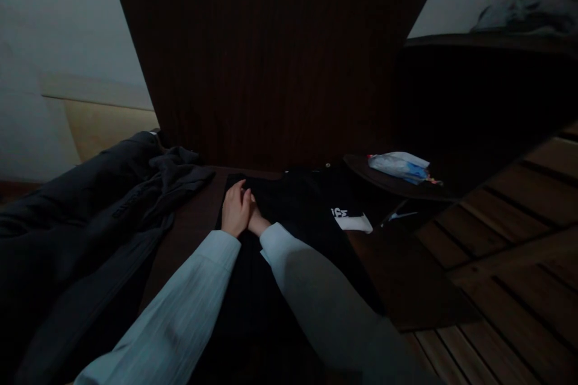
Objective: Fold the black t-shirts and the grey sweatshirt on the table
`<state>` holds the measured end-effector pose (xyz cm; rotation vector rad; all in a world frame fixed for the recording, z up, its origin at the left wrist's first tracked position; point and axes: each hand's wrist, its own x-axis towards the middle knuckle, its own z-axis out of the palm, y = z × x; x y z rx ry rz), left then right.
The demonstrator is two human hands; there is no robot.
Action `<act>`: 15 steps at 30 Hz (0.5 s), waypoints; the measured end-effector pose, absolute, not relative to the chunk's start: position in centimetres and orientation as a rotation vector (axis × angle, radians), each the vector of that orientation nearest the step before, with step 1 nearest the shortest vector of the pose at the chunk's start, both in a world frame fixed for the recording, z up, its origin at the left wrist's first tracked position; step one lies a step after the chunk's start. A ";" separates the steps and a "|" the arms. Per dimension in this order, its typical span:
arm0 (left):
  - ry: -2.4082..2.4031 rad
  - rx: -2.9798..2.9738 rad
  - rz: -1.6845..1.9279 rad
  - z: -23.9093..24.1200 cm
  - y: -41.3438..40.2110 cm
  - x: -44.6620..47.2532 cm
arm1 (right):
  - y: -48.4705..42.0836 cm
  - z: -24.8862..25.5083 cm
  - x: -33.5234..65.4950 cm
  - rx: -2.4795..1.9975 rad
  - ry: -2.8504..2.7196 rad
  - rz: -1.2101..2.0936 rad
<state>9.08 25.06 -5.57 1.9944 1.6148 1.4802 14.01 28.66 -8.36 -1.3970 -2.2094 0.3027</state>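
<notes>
A black garment [298, 216] with a white print lies spread on a dark brown surface [189, 222] in front of me. My left hand [235, 207] lies flat on the garment's far left part, fingers stretched out together. My right hand [256, 219] sits right beside it, touching it and mostly hidden behind it, so its fingers do not show clearly. Both arms wear light, pale sleeves.
A heap of dark grey clothing [90, 210] lies to the left. A round dark stool or tray [397, 183] at the right carries a white and blue plastic packet [400, 166]. A dark wooden panel [271, 54] stands behind. Wooden floor planks [519, 234] run at the right.
</notes>
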 end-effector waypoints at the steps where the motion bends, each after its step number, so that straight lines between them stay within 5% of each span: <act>1: 1.594 1.992 1.506 -5.9 25.2 8.8 | 28.8 -8.1 14.2 -1.411 -2.197 0.320; 7: 1.501 2.076 1.271 -6.2 25.5 8.3 | 29.0 -4.2 19.1 -1.544 -1.850 0.604; 12: 1.633 2.419 0.656 -6.1 25.0 8.7 | 29.1 0.1 28.8 -1.740 -1.904 0.257; 15: 1.689 2.481 0.538 -5.8 24.7 8.9 | 29.2 1.6 33.5 -2.108 -1.840 0.335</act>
